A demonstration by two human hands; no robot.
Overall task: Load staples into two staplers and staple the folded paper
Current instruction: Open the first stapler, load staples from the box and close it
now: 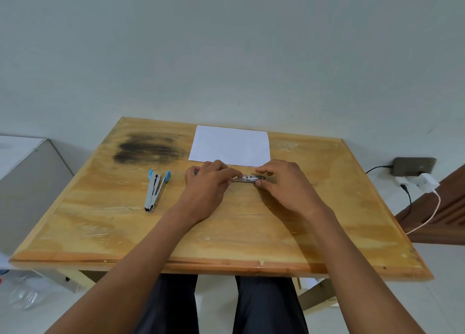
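Gripping a metal stapler (247, 178) mid-table: left hand (206, 183) is curling round its left end, right hand (283, 182) is pinching the right end. Just behind, paper (230, 144) is lying, reaching the far edge of the table (226, 233). Off left, blue stapler (156, 190) is lying splayed open, well apart.

Tabletop (226, 233) open nearside; blue stapler (156, 190) blocks left.

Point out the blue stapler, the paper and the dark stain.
blue stapler (154, 191), head view, metal body.
paper (230, 144), head view, sheet's middle.
dark stain (148, 148), head view, its centre.
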